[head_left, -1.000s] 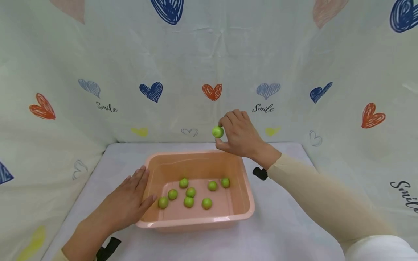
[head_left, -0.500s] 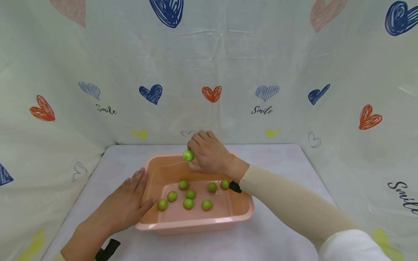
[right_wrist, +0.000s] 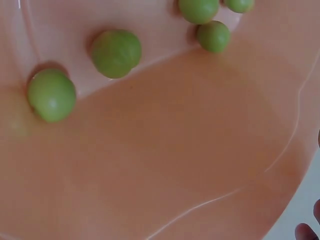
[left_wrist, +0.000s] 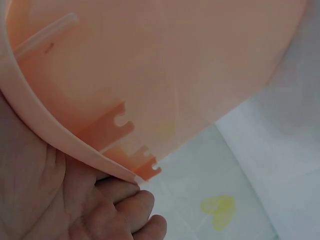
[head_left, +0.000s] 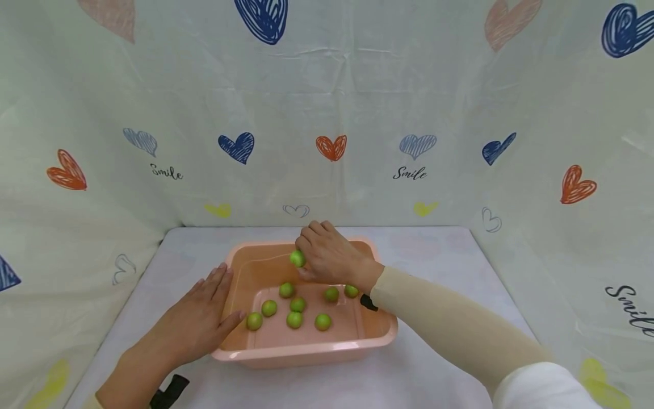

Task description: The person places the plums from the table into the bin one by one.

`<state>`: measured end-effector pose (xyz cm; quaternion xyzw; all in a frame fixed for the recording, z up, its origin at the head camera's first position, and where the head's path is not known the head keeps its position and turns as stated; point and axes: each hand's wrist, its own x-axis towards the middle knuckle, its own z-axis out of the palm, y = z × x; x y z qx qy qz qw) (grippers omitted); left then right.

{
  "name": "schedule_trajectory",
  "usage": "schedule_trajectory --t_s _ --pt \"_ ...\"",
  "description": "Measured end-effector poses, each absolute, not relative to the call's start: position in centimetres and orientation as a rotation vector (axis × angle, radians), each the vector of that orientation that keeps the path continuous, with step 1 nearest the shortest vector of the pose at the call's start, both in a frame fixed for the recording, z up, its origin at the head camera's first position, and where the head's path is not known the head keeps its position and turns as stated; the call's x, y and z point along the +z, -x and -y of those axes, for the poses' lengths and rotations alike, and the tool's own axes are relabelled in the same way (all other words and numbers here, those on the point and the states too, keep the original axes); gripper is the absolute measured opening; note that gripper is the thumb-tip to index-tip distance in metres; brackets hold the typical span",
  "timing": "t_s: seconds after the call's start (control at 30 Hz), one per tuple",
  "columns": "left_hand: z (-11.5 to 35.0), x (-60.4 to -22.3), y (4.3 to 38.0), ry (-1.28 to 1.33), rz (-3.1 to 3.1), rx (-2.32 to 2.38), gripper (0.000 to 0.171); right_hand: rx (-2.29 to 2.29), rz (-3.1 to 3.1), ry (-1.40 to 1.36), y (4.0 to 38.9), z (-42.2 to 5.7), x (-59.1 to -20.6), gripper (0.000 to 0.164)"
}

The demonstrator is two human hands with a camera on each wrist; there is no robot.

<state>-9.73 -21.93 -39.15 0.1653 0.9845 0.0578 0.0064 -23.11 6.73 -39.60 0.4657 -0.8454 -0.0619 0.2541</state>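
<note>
My left hand (head_left: pixel 196 318) lies along the left rim of a pink plastic basin (head_left: pixel 306 346), fingers extended and thumb over the inside. In the left wrist view its palm (left_wrist: pixel 30 200) is against the basin's rim (left_wrist: pixel 55 137). With thumb and fingers my right hand (head_left: pixel 332 255) pinches a small round green fruit (head_left: pixel 297 259) over the back part of the basin. Several like it are spread over the basin floor, one green fruit (head_left: pixel 323 322) near the front and another green fruit (head_left: pixel 254 321) by my left thumb. The held fruit is out of sight in the right wrist view.
A white-covered table (head_left: pixel 429 363) bears the basin. Behind it hangs a pale curtain (head_left: pixel 368 91) printed with hearts and "Smile". In the right wrist view, several green fruits, such as one green fruit (right_wrist: pixel 116 53), lie near the basin's inner wall (right_wrist: pixel 150 150).
My right hand has carried the green fruit left from above the basin's back right rim, then lowered it toward the basin's inside. My left hand has stayed on the rim.
</note>
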Motion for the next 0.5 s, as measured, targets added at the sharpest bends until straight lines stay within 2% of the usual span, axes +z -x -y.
schedule_trajectory --t_s 0.5 --pt "21.81 -39.11 9.68 -0.506 -3.090 0.167 0.089 -0.146 2.367 -1.237 23.61 -7.19 -40.14 0.028"
